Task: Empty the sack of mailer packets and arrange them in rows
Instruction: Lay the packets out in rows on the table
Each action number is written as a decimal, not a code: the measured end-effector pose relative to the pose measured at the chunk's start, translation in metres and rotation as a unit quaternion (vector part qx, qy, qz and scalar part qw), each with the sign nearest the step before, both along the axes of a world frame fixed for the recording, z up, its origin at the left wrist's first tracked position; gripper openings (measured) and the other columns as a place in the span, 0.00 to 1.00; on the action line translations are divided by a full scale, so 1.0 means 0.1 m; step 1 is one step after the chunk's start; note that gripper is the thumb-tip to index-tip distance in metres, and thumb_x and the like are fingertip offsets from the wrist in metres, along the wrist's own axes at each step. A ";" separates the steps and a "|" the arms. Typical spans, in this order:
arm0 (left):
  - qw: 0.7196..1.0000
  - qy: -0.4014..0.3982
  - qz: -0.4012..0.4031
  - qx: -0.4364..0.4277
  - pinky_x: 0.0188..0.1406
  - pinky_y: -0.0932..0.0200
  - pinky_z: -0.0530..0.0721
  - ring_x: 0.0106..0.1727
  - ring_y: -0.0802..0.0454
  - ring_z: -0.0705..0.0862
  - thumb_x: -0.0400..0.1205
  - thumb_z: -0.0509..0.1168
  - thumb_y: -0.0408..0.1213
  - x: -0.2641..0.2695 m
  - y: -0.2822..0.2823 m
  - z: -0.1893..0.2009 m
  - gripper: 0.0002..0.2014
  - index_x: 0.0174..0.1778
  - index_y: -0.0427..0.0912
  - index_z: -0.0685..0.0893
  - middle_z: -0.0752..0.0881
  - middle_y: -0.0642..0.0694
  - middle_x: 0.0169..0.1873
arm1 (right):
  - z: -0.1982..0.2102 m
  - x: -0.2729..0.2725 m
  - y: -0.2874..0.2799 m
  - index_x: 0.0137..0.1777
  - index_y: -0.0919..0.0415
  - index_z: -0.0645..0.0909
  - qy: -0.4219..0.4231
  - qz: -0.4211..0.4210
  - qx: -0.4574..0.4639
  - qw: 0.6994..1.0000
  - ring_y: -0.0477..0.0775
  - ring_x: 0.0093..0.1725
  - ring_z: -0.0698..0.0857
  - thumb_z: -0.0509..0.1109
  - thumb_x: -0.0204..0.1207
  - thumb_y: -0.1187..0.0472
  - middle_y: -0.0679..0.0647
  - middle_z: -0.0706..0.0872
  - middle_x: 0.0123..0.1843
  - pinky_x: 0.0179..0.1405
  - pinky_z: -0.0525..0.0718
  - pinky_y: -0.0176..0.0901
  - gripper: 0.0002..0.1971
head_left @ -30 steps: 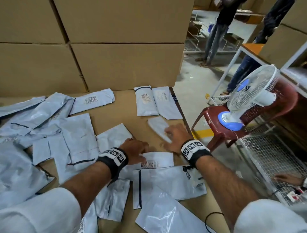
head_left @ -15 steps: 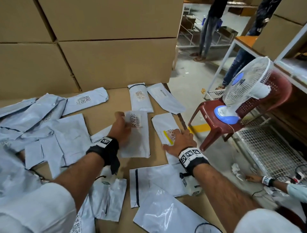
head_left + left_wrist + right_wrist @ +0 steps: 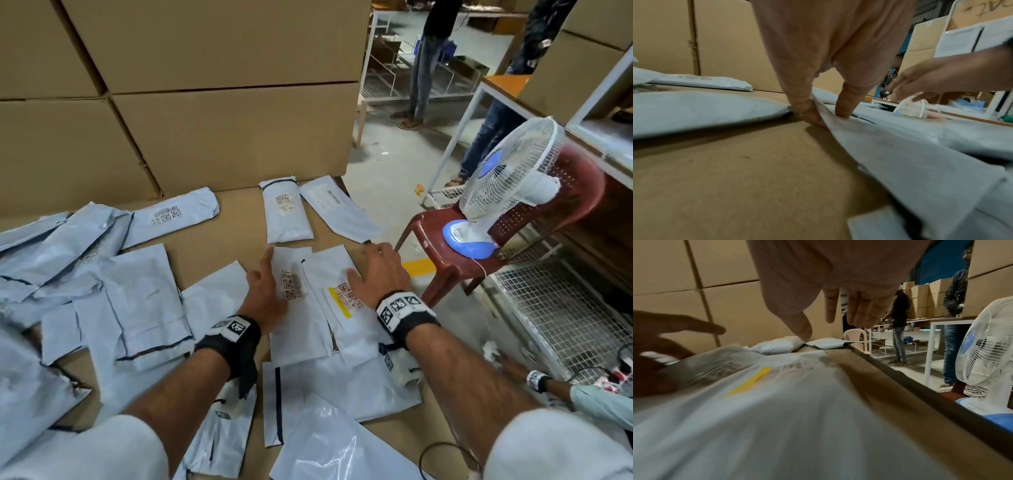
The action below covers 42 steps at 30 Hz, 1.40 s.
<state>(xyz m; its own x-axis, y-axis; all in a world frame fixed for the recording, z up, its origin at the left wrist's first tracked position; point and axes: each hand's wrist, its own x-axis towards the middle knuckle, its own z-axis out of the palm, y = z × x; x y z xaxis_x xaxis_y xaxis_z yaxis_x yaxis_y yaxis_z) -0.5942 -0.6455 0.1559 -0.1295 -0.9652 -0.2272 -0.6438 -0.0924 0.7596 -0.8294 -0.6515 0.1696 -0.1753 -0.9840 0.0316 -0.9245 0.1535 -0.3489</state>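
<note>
Grey mailer packets lie spread over the cardboard-topped table. Two packets lie side by side at the back. Just nearer, my left hand presses with straight fingers on the left edge of a barcode-labelled packet. In the left wrist view the thumb and a finger of that left hand bear on the same packet's edge. My right hand rests flat, fingers spread, on a yellow-striped packet beside it. No sack is in view.
Stacked cardboard boxes wall off the back. A loose pile of packets fills the left. The table edge runs just right of my right hand. Beyond stand a fan on a red chair, a wire rack, and another person's hand.
Both hands came forward from the near pile with one packet each. The two packets now lie side by side just in front of the back pair, closer together than half a second ago.
</note>
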 end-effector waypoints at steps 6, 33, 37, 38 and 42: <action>0.946 -0.256 -0.076 -0.181 0.61 0.47 0.75 0.64 0.40 0.71 0.70 0.71 0.62 -0.09 0.12 -0.05 0.29 0.63 0.51 0.79 0.70 0.43 0.67 | -0.11 -0.03 -0.70 0.90 0.51 0.49 -0.007 0.043 0.153 0.987 0.61 0.89 0.48 0.69 0.75 0.32 0.59 0.46 0.91 0.88 0.50 0.56 0.51; 0.943 -0.312 -0.116 -0.027 0.84 0.37 0.54 0.86 0.34 0.47 0.68 0.58 0.79 -0.35 0.09 -0.24 0.53 0.85 0.54 0.51 0.44 0.36 0.86 | -0.28 -0.20 0.24 0.89 0.41 0.46 -0.004 0.159 0.211 0.964 0.60 0.90 0.40 0.72 0.76 0.40 0.58 0.36 0.91 0.88 0.50 0.56 0.48; 0.955 -0.276 -0.102 -0.038 0.83 0.38 0.56 0.86 0.35 0.50 0.73 0.58 0.75 -0.36 0.11 -0.21 0.46 0.83 0.53 0.58 0.49 0.35 0.86 | -0.20 -0.18 0.32 0.89 0.45 0.52 -0.013 0.158 0.174 0.972 0.60 0.90 0.45 0.70 0.80 0.45 0.58 0.41 0.91 0.88 0.50 0.53 0.42; 0.959 -0.259 -0.098 -0.056 0.83 0.39 0.57 0.86 0.37 0.50 0.75 0.59 0.72 -0.33 0.17 -0.18 0.42 0.81 0.54 0.61 0.51 0.35 0.85 | -0.15 -0.17 0.40 0.88 0.46 0.57 -0.026 0.165 0.151 0.974 0.60 0.89 0.51 0.70 0.80 0.46 0.57 0.48 0.91 0.87 0.54 0.52 0.39; 0.955 -0.254 -0.141 -0.065 0.83 0.45 0.52 0.87 0.42 0.47 0.76 0.63 0.68 -0.12 0.48 -0.05 0.43 0.84 0.55 0.58 0.48 0.41 0.87 | 0.09 -0.17 0.95 0.63 0.43 0.82 -0.090 0.202 0.084 0.972 0.45 0.61 0.84 0.72 0.75 0.46 0.42 0.81 0.64 0.59 0.86 0.50 0.17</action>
<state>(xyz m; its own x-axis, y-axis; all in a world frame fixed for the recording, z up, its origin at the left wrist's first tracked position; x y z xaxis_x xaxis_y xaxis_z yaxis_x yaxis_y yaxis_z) -0.6059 -0.5972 0.1508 -0.2933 -0.9327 -0.2101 -0.9176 0.2129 0.3358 -0.8465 -0.5562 0.1786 0.2384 -0.9624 -0.1304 -0.8475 -0.1406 -0.5118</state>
